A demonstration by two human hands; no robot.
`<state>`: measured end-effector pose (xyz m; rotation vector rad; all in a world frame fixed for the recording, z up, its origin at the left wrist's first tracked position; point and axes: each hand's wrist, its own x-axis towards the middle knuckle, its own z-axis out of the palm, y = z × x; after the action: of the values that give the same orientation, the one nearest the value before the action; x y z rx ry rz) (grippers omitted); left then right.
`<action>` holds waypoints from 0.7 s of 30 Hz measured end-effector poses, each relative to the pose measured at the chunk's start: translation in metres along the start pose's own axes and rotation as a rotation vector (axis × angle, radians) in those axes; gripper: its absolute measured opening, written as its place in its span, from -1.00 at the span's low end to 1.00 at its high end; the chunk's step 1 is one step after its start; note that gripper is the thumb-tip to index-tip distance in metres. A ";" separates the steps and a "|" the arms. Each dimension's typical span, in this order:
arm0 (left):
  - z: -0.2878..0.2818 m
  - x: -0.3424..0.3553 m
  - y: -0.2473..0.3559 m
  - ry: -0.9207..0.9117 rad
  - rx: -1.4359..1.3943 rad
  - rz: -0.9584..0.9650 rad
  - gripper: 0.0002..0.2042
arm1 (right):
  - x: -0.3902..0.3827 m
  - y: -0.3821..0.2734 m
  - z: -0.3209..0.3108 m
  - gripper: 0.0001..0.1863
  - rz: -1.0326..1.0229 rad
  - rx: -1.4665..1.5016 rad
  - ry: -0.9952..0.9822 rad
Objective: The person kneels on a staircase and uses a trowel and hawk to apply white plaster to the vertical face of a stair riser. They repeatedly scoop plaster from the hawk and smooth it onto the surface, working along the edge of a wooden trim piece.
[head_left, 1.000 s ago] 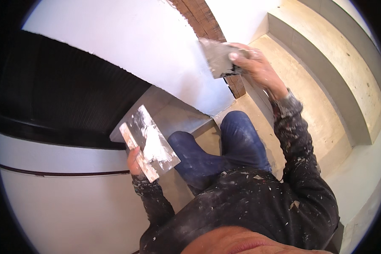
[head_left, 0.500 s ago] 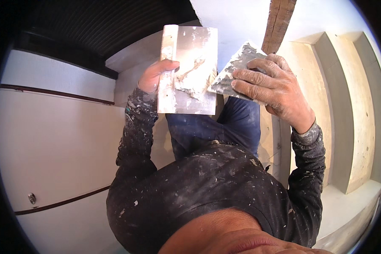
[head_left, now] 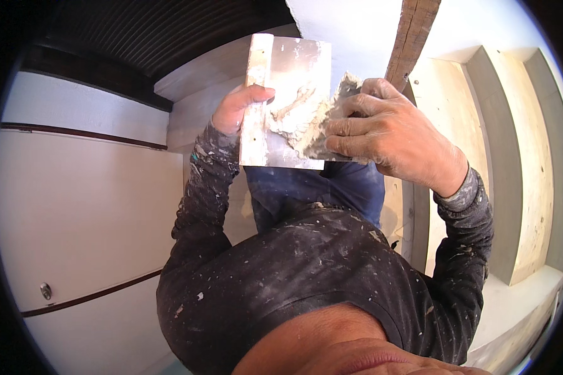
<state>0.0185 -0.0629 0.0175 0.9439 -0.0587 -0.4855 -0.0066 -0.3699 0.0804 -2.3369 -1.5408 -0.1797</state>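
My left hand is closed round the pale handle strip of a wide metal plastering spatula, thumb over its front. The blade faces up and carries a lump of off-white plaster near its middle and lower right. My right hand, dusted with white, grips a smaller metal filling knife, fingers spread across its plate. The edge of this filling knife lies against the plaster on the wide blade, with plaster heaped along it. My right fingers hide part of the filling knife.
A wooden beam stands beyond my right hand. Light wooden boards with grey ribs run along the right. On the left is a white panel with dark red-brown strips. A dark ribbed surface is at upper left.
My right hand has moved left with the filling knife, turning it so its edge pushes into the plaster. The wide spatula has shifted slightly right.
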 end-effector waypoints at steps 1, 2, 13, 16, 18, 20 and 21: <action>-0.003 -0.002 0.000 0.052 0.024 -0.004 -0.50 | -0.003 0.000 -0.001 -0.52 -0.001 0.026 -0.064; -0.006 -0.006 0.001 0.084 0.040 -0.002 -0.51 | -0.008 0.002 -0.002 -0.52 -0.044 0.048 -0.051; -0.015 -0.017 0.019 0.226 0.094 0.166 -0.45 | -0.063 0.092 0.040 -0.64 0.787 0.488 1.056; -0.013 -0.017 0.018 0.223 0.079 0.174 -0.43 | -0.038 0.122 0.051 -0.65 0.768 0.399 1.268; -0.013 -0.019 0.013 0.263 0.063 0.182 -0.42 | -0.025 0.136 0.060 -0.65 0.726 0.270 1.303; -0.013 -0.020 0.012 0.275 0.080 0.175 -0.42 | -0.017 0.143 0.067 -0.61 0.721 0.214 1.293; -0.013 -0.020 0.012 0.267 0.074 0.174 -0.42 | -0.013 0.145 0.070 -0.61 0.719 0.191 1.295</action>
<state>0.0084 -0.0381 0.0224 1.0585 0.0829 -0.1953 0.1150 -0.4095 -0.0187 -1.7348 -0.0848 -1.0206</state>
